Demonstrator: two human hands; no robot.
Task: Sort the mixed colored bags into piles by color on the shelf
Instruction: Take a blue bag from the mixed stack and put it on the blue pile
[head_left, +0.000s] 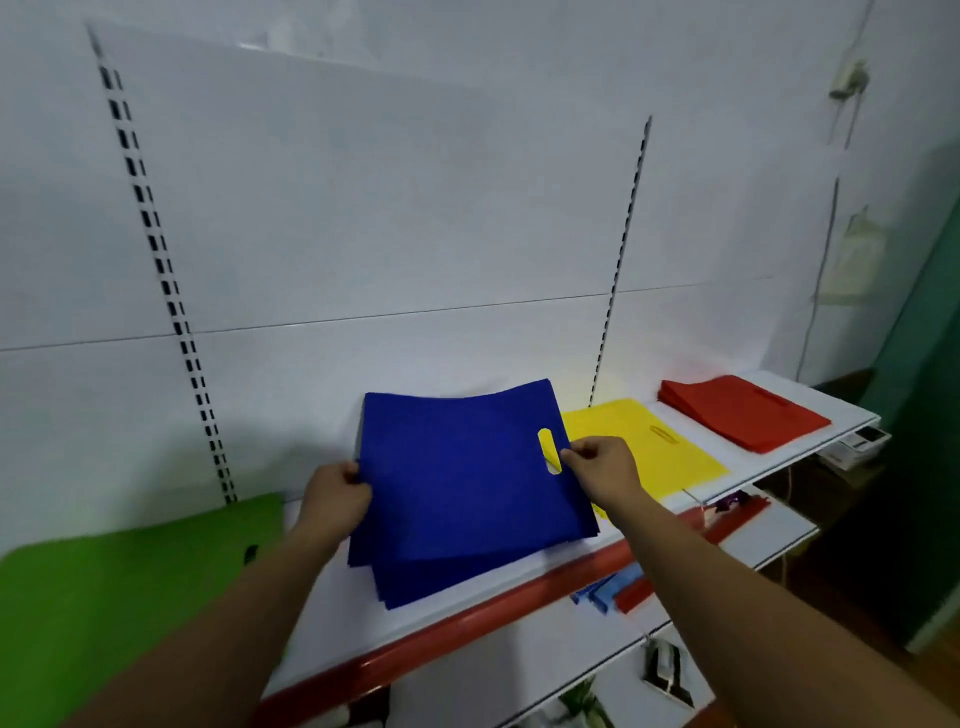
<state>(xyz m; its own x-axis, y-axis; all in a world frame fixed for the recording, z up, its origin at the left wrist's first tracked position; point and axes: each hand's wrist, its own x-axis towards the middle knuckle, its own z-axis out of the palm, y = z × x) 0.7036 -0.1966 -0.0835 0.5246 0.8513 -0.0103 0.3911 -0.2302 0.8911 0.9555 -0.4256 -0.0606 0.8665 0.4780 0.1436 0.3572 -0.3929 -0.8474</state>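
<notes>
A flat blue bag (457, 473) with a cut-out handle is held just above the blue pile (441, 577) on the white shelf (332, 629). My left hand (335, 496) grips its left edge. My right hand (600, 467) pinches its right edge beside the handle hole. Right of the blue pile lies a yellow pile (644, 441), partly hidden by the blue bag and my right hand. Farther right sits a red pile (743, 410). A green pile (104, 597) lies at the near left, under my left forearm.
The shelf has a red front rim (467, 618) and a white back panel with slotted uprights (171, 291). A lower shelf (753, 535) holds blue and red items (618, 592). A green wall (930, 364) stands at the right.
</notes>
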